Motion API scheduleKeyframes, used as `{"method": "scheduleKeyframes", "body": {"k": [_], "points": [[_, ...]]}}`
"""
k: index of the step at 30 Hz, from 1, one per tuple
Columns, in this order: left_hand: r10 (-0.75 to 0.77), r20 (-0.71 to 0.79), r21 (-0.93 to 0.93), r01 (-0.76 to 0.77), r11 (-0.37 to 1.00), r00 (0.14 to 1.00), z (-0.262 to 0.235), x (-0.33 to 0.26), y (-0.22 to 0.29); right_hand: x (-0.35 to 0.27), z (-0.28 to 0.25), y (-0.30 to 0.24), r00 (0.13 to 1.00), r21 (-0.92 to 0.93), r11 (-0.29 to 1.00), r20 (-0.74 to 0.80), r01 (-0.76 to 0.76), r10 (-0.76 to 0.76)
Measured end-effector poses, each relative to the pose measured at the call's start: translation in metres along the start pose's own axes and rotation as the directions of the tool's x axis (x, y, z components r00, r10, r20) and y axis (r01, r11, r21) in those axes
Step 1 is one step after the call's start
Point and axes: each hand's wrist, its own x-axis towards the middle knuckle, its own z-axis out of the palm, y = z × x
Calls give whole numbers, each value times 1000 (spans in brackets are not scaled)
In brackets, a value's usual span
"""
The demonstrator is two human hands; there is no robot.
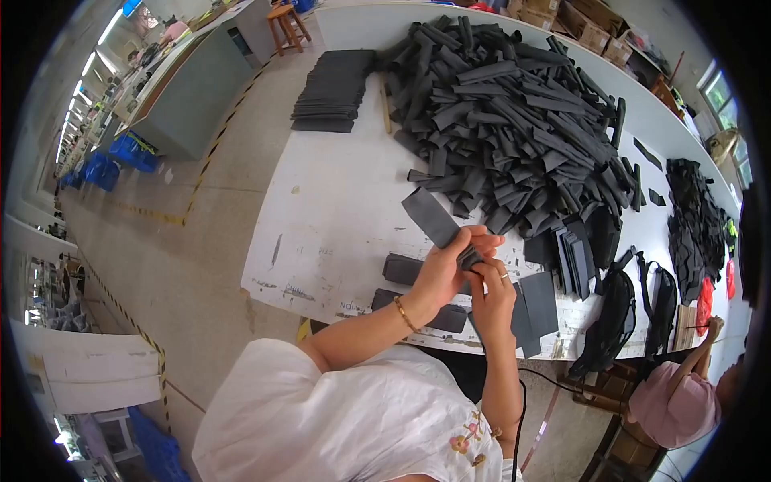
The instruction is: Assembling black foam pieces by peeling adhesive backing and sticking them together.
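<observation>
Over the near part of the white table (321, 201), both my hands are closed on one dark grey fabric strip (430, 215). My left hand (440, 275) grips it, and a flat end sticks out beyond the fingers toward the far left. The fingers of my right hand (493, 299) pinch the gathered or folded end, whose exact shape is partly hidden. Below my hands lie small dark stacks (401, 269), partly covered by my left forearm. Flat dark panels (538, 304) lie just right of my right hand. Farther right, folded dark pieces (572, 259) stand in a row.
A large heap of rolled dark strips (506, 112) fills the table's far side, beside a neat stack (336, 90). Black bags (610, 313) and dark fabric (692, 229) lie right. A co-worker in pink (675, 402) is at the right. A black cable (524, 410) hangs near me.
</observation>
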Motion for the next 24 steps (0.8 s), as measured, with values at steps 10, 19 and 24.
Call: {"method": "scheduleKeyframes", "body": {"k": [10, 19, 24], "points": [[206, 84, 36, -210, 977, 975, 2, 18, 25, -7, -1, -2, 791, 769, 569, -142, -290, 595], [229, 117, 222, -250, 942, 966, -30, 16, 31, 12, -6, -21, 894, 434, 867, -246, -245, 375], [286, -108, 210, -260, 943, 952, -48, 8, 55, 9, -7, -11, 920, 343, 932, -315, -120, 235]]}}
